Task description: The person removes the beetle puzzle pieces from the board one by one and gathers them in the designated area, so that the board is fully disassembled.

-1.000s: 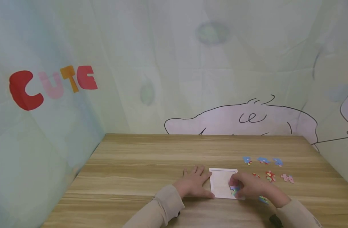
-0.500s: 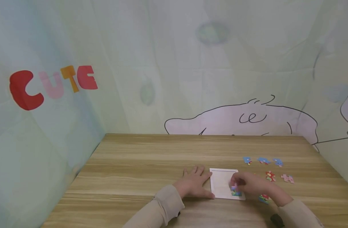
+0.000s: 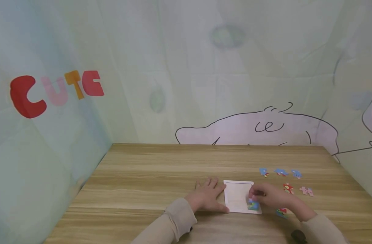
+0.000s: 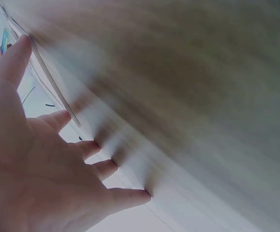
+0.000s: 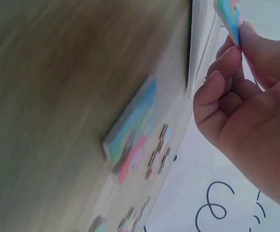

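Note:
A white puzzle tray [image 3: 237,200] with a raised rim lies on the wooden table. My left hand [image 3: 206,196] rests with fingers spread beside it, thumb and index fingertip against the tray's left edge. In the left wrist view those fingertips touch the tabletop and the tray's side. My right hand [image 3: 271,196] pinches a blue-green puzzle piece [image 3: 253,205] between thumb and fingers over the tray's lower right corner. The right wrist view shows this puzzle piece [image 5: 229,21] held tilted, its other fingers curled underneath.
Right of the tray lie several loose puzzle pieces: a far row of blue ones [image 3: 281,172], then a red piece [image 3: 288,188] and a pink piece [image 3: 306,191]. A nearer piece [image 3: 282,212] sits below the right forearm. A printed cloth backdrop [image 3: 186,84] stands behind the table.
My right hand has shifted slightly right, and the pinched puzzle piece has turned in its fingers over the tray corner. The left hand stays in place.

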`<state>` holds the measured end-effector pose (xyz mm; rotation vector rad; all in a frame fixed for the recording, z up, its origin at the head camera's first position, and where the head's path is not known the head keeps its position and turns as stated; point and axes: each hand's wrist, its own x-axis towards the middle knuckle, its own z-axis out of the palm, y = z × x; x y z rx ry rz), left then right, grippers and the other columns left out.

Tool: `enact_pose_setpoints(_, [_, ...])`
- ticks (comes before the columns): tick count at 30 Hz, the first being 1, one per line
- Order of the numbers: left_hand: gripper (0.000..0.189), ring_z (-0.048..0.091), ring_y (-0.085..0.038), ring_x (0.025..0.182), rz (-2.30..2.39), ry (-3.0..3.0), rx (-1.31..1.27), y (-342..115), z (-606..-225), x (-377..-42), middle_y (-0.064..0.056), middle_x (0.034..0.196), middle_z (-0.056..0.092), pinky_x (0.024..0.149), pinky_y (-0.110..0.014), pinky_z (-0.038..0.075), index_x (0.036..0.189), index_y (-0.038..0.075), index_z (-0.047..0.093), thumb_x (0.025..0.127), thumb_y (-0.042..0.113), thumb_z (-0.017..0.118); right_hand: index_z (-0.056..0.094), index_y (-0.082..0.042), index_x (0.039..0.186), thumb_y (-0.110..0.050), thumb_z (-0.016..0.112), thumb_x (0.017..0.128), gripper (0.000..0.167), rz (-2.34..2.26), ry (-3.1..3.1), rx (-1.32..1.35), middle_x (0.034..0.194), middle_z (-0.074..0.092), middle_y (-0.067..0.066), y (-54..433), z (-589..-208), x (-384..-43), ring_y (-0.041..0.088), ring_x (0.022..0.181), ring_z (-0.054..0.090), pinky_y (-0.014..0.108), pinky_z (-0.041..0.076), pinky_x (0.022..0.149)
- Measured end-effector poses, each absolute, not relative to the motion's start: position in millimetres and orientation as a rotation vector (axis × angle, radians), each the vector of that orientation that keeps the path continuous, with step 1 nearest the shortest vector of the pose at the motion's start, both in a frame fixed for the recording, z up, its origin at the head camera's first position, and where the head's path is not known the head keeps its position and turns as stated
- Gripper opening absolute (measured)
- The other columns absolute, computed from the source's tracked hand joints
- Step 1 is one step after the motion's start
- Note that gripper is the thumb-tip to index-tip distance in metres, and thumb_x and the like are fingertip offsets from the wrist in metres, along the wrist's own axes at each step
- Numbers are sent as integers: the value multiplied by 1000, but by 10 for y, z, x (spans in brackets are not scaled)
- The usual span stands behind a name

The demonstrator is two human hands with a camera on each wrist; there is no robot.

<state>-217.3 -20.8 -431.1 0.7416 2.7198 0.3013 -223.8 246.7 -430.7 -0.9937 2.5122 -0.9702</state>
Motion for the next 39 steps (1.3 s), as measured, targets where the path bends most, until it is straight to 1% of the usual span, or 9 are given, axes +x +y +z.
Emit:
enact_pose_setpoints(6, [84,16,-33,147,300,2718,737,-215,-4296,-2176,-8,160,21,111,-66,13,150,27,35,81,66,62,61,-9,92,-10,57,95,5,-1004,2521,-1030,88,59,-9,2627,-4275,-2190,-2,80,51,23,48,69])
enact_pose_setpoints(10, [85,15,-33,147,314,2710,731,-217,-4294,-2180,-8,160,20,111,-66,13,150,27,35,80,66,62,60,-12,95,-10,54,97,7,-1016,2522,-1024,94,60,-8,2789,-4247,-2139,-2,88,54,22,49,72])
enact_pose_setpoints(15, [85,14,-32,147,318,2709,731,-213,-4302,-2184,-8,160,20,111,-65,13,150,27,34,80,66,62,59,-11,95,-4,54,96,9,-1048,2554,-1116,92,61,-7,3011,-4224,-2075,-2,85,56,22,49,68])
enact_pose_setpoints(18, [85,14,-32,147,307,2710,733,-210,-4311,-2189,-8,160,20,111,-65,12,150,27,34,81,66,62,59,-13,95,-4,55,95,10,-1031,2609,-1089,91,61,-11,3120,-4215,-2044,-4,85,55,21,48,67])
enact_pose_setpoints(21, [85,14,-32,147,303,2711,731,-211,-4322,-2198,-7,160,20,111,-65,12,150,27,34,80,66,62,60,-11,94,-1,55,95,11,-1036,2626,-1077,89,59,-11,3227,-4225,-2028,-4,83,54,21,48,65])
enact_pose_setpoints(25, [85,14,-32,147,301,2714,737,-210,-4339,-2209,-8,160,20,111,-66,13,151,27,34,80,66,62,58,-8,93,6,52,94,15,-1072,2598,-1103,87,58,-7,3379,-4251,-2011,-3,81,52,22,46,61])
enact_pose_setpoints(28, [85,16,-33,147,290,2724,751,-208,-4343,-2207,-9,159,22,110,-67,15,150,26,35,80,66,62,59,-7,91,6,53,93,15,-1064,2631,-1064,86,58,-9,3489,-4275,-1987,-5,80,51,22,45,61])
enact_pose_setpoints(32, [85,17,-33,146,279,2730,762,-211,-4343,-2208,-9,159,22,109,-68,15,150,26,35,80,67,61,60,-11,90,2,56,92,14,-1004,2721,-973,88,58,-16,3630,-4310,-1946,-8,81,50,21,45,62])
enact_pose_setpoints(39, [85,18,-33,146,297,2726,760,-207,-4340,-2214,-10,159,23,110,-67,15,150,25,35,81,66,62,61,-12,89,3,56,92,15,-963,2773,-915,87,58,-20,3892,-4384,-1903,-9,78,49,22,44,58])
